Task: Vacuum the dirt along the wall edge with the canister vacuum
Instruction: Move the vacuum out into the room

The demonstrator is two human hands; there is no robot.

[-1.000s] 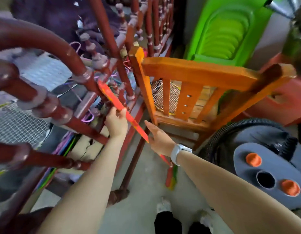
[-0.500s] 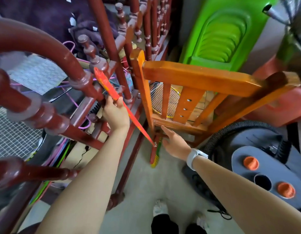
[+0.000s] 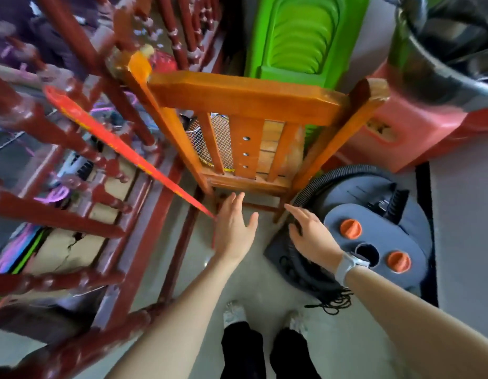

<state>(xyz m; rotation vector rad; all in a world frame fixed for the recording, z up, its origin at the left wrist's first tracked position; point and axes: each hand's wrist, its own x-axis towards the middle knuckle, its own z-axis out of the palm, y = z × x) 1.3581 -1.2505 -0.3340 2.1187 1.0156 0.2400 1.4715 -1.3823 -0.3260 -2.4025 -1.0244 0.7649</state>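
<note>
Left hand [image 3: 234,231] has released the red stick [image 3: 122,149], fingers now straight, holding nothing. Right hand [image 3: 311,236] fingers spread, resting on the vacuum [image 3: 374,242] just right of them.

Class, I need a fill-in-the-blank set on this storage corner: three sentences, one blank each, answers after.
1. The grey canister vacuum carries two ___ round knobs.
2. The wooden slatted chair stands in front of stacked ___ plastic chairs.
3. The white wristwatch sits on the ___ wrist.

Missing words: orange; green; right
</note>
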